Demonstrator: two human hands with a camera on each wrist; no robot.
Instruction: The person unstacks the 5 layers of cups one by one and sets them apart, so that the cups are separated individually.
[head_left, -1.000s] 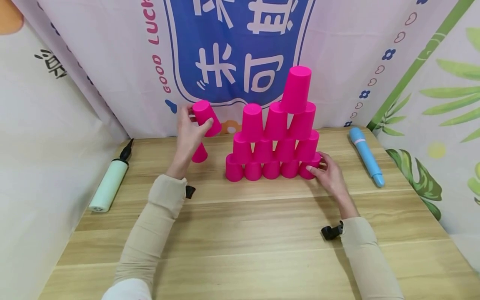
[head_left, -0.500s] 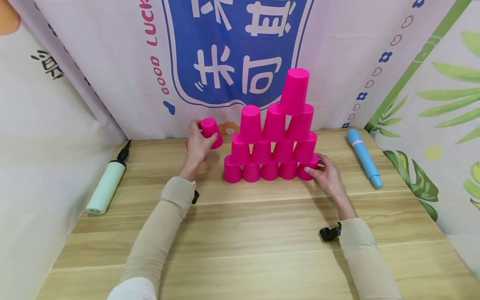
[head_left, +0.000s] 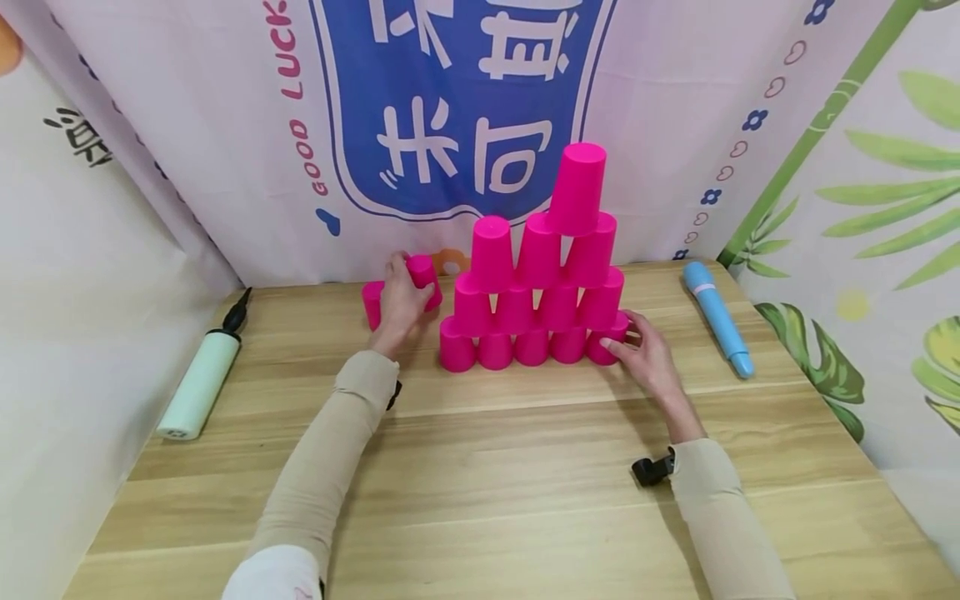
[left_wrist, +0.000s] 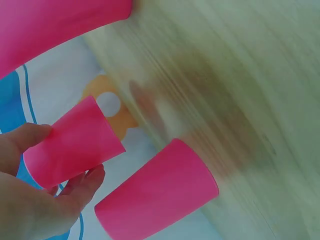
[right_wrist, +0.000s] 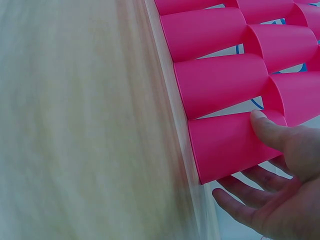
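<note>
"Where are our hands?"
"Our left hand (head_left: 401, 302) pinches a pink cup (left_wrist: 75, 145) between a standing cup (left_wrist: 157, 192) and our cup pyramid (head_left: 558, 304)."
"And our right hand (head_left: 649, 360)?"
"We grip the bottom right-end cup (right_wrist: 230, 145), thumb in front."

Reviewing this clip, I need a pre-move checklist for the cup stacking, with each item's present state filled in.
1. Left hand has the held cup: ok, between thumb and fingers.
2. Held cup is mouth down: ok.
3. Held cup is apart from the other loose cup: ok, a gap shows in the left wrist view.
4. Right hand grips the bottom-right cup: cannot tell; the thumb touches it, but finger contact is unclear.
5. Fourth tier is filled: not ok; only the top cup is there, leaving the third tier's left cup bare on top.
6. Stack would withstand a nudge: cannot tell.
</note>
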